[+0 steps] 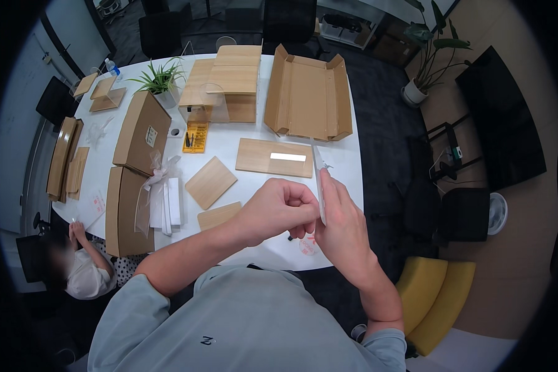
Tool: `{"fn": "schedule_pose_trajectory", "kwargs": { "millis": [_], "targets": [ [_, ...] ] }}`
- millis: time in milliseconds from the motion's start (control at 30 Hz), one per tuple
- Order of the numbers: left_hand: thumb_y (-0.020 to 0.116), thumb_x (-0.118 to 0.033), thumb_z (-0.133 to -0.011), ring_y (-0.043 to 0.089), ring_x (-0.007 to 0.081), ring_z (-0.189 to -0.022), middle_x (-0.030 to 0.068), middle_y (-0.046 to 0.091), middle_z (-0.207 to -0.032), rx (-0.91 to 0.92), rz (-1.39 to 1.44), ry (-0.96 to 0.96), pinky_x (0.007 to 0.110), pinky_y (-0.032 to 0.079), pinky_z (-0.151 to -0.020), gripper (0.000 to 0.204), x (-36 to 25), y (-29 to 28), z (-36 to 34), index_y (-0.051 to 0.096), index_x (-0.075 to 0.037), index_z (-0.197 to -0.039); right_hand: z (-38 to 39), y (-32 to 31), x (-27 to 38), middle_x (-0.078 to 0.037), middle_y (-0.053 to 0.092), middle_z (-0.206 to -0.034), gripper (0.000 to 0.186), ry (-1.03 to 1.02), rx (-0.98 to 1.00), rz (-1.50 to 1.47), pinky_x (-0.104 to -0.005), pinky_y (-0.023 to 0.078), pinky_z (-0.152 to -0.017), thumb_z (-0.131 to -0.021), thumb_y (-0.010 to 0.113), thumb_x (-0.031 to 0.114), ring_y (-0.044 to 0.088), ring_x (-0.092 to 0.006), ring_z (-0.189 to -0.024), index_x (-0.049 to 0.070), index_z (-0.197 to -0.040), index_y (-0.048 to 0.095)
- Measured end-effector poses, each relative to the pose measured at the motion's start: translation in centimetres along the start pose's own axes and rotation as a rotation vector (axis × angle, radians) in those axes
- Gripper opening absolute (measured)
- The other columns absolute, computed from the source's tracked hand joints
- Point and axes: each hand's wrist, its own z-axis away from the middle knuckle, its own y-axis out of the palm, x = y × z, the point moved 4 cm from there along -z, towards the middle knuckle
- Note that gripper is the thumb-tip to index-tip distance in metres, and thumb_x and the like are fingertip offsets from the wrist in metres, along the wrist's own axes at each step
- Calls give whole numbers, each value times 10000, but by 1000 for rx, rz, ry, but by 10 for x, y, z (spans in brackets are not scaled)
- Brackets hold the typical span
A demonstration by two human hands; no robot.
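My right hand (341, 226) holds a thin white strip (320, 180) upright, seen edge-on, above the near edge of the white table (353, 167). My left hand (279, 208) is curled beside it, fingertips pinching at the strip's lower end. Just beyond my hands lies a rectangular wooden panel (273, 158) with a white strip stuck on it. Two smaller wooden panels, a square one (211, 181) and a narrow one (219, 216), lie to the left.
An open flat cardboard box (308, 96) and stacked wooden panels (232, 77) sit further back. Closed cardboard boxes (130, 186), plastic bags, a yellow tool case (196, 137) and a potted plant (161, 79) are on the left. Another person (84, 266) sits at lower left. A yellow seat (434, 297) stands at right.
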Motion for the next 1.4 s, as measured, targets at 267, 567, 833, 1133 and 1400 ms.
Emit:
{"fn": "schedule_pose_trajectory", "kwargs": {
  "millis": [267, 567, 833, 1133, 1400],
  "targets": [
    [663, -141, -914, 624, 99, -604, 51, 662, -704, 22, 27, -8, 232, 498, -552, 153, -3, 1, 1, 642, -25, -817, -1, -1, 1, -271, 552, -1271, 765, -2, 20, -26, -438, 581, -795, -697, 673, -128, 652, -415, -1040, -99, -1405, 384],
    [675, -170, -918, 599, 94, -607, 40, 643, -698, 36, 43, -6, 237, 470, -548, 178, -4, 1, 1, 635, -32, -811, -1, -2, 0, -279, 547, -1273, 758, 1, -4, 0, -447, 578, -805, -703, 668, -127, 639, -425, -1064, -104, -1405, 382],
    [640, -108, -861, 527, 76, -584, 10, 584, -656, 7, 20, -12, 234, 413, -527, 108, 1, 0, -4, 617, -47, -775, 3, 0, 1, -282, 541, -1279, 777, 30, -21, 64, -451, 579, -805, -686, 670, -134, 631, -439, -1065, -106, -1407, 382],
    [621, -78, -855, 516, 72, -582, 2, 576, -664, -19, 89, 15, 234, 398, -523, 92, 6, 3, -4, 612, -48, -769, 2, -2, 3, -274, 555, -1263, 745, 10, -23, 42, -441, 584, -785, -705, 666, -120, 650, -426, -1034, -104, -1400, 396],
    [592, -49, -906, 568, 69, -624, -3, 589, -695, -90, -98, 257, 232, 453, -564, 18, 2, 10, -1, 589, -31, -902, 3, 1, -6, -238, 619, -1183, 639, 29, 68, -223, -434, 574, -770, -797, 648, -66, 683, -404, -940, -40, -1401, 440]
  ]
}}
